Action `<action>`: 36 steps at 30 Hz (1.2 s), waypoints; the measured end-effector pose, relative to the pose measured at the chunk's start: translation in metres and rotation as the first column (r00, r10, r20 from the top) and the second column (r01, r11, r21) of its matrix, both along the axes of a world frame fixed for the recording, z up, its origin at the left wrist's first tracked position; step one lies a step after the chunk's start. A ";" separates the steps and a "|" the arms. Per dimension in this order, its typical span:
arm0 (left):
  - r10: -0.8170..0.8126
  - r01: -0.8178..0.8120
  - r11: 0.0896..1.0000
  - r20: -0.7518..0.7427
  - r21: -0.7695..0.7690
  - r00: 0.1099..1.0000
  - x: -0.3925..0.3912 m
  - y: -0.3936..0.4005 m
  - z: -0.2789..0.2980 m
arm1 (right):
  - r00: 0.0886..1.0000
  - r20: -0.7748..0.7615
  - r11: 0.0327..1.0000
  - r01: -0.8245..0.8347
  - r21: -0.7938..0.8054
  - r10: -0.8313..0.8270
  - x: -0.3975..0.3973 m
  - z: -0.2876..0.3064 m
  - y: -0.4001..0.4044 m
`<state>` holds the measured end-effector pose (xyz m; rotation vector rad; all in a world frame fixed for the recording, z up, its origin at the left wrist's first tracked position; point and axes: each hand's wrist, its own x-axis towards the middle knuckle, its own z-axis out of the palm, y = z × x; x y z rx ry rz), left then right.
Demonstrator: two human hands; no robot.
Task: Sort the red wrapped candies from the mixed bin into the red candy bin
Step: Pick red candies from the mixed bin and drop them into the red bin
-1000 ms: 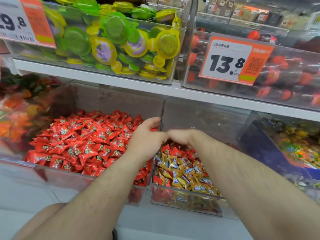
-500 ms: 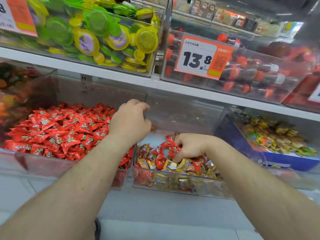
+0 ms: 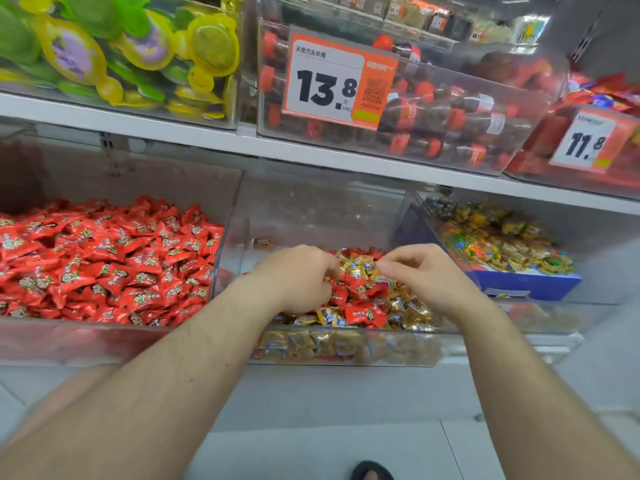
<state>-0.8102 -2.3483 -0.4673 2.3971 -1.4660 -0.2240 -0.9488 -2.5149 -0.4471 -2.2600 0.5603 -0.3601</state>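
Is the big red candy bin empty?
No, the red candy bin is piled with red wrapped candies nearly up to its front wall.

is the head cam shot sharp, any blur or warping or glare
Head view: the white shelf edge bows from wide-angle distortion; the clear mixed bin front is hazy with reflections; red wrapped candies between the left hand and right hand look slightly soft.

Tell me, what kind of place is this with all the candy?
Most likely a shop's pick-and-mix candy aisle. Clear bins sit on white shelves, like the red candy bin and the mixed bin. Orange price tags hang on the bins above.
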 end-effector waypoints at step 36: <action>0.136 -0.135 0.991 -0.113 0.019 0.984 0.003 -0.035 -0.008 | 0.822 -0.567 0.949 -0.130 -0.286 -0.059 0.011 -0.001 0.024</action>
